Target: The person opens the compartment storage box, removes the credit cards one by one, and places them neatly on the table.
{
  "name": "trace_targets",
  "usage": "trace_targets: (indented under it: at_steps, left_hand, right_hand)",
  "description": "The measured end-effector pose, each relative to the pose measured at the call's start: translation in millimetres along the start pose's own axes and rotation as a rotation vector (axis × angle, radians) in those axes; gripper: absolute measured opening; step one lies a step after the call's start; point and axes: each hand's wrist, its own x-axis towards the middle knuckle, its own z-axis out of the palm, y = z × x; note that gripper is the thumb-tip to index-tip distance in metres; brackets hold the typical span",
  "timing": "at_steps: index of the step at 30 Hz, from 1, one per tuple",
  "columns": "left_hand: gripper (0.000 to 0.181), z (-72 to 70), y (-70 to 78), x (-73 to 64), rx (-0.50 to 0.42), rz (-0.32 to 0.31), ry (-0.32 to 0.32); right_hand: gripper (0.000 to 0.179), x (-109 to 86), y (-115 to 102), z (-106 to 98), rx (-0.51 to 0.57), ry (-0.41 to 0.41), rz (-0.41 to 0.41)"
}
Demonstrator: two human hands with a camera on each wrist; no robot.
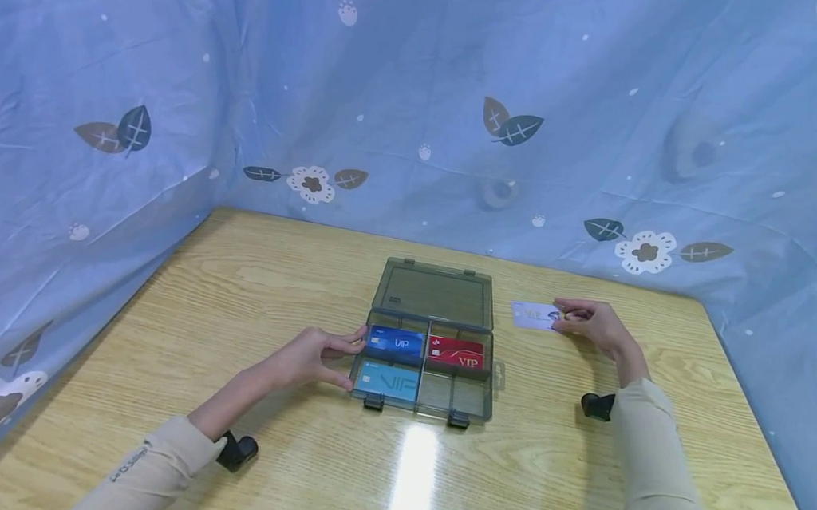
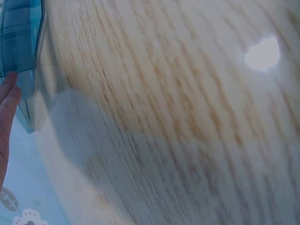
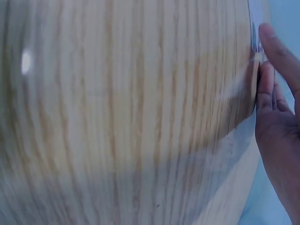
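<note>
A right hand (image 1: 599,326) clamps its grip, thumb and fingers together, on the right end of a pale lilac rectangular card (image 1: 532,315) marked VIP, which is over the light wood-grain desk (image 1: 284,277) to the right of a translucent grey-green plastic box (image 1: 472,396); whether the card lies flat or is slightly raised cannot be told. The box sits near the middle of the desk with its see-through lid (image 1: 437,296) swung back on the far side and two dark latches (image 1: 374,402) on the near edge. A left hand (image 1: 308,357) touches the left side of the box, its grip apart, the thumb by the near corner and the fingers further up the edge. Inside, a deep blue VIP card (image 1: 396,341) lies in the far left compartment, a red VIP card (image 1: 455,352) in the far right one, and a light turquoise VIP card (image 1: 387,381) in the near left one. Beige sleeves (image 1: 659,459) cover both forearms, and a blue curtain (image 1: 395,62) printed with leaves and white flowers hangs around the desk
</note>
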Motion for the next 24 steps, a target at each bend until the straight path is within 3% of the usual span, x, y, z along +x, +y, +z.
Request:
trace_targets:
  at_steps: [8,24]
  left_hand:
    - [0.062,-0.2,0.6,0.2,-0.010,0.002,0.002]
    - [0.062,0.9,-3.8,0.8,-0.004,0.005,0.013]
  right_hand:
    - [0.060,2.7,-3.9,0.8,-0.001,-0.055,0.021]
    - [0.057,2.0,-2.1,1.6,-0.032,-0.011,0.033]
